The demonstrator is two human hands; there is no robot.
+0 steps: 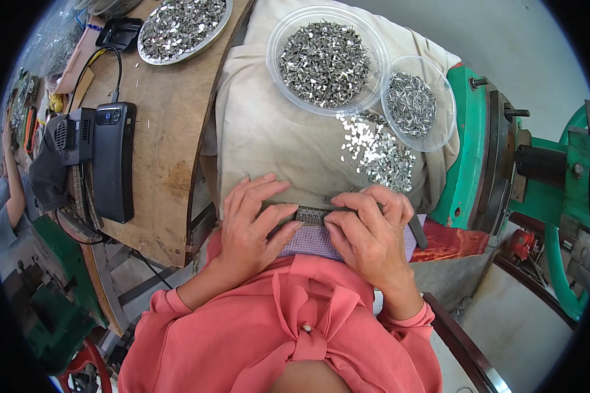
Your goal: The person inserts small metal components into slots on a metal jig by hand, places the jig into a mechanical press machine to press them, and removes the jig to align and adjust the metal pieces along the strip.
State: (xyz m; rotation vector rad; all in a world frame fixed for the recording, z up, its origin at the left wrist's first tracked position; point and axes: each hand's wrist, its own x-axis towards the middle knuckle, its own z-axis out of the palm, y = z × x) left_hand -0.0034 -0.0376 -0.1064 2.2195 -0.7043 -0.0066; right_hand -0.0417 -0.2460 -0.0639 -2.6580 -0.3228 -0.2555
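Note:
A narrow dark metal bar, with a row of small metal pieces along its middle, lies crosswise close to my body. My left hand grips it from the left, thumb and fingers on either edge. On the other side my right hand pinches it, the fingertips close to the row of pieces. The far end of the bar sticks out past my right hand. Beyond it, a loose pile of small shiny metal pieces is spread on the beige cloth. My fingers partly cover the bar.
A large clear tub of dark metal pieces and a smaller tub of thin pins stand on the cloth. Green machinery borders the right. At left, a wooden table bears a black power bank and a metal-filled plate. Another person's arm shows far left.

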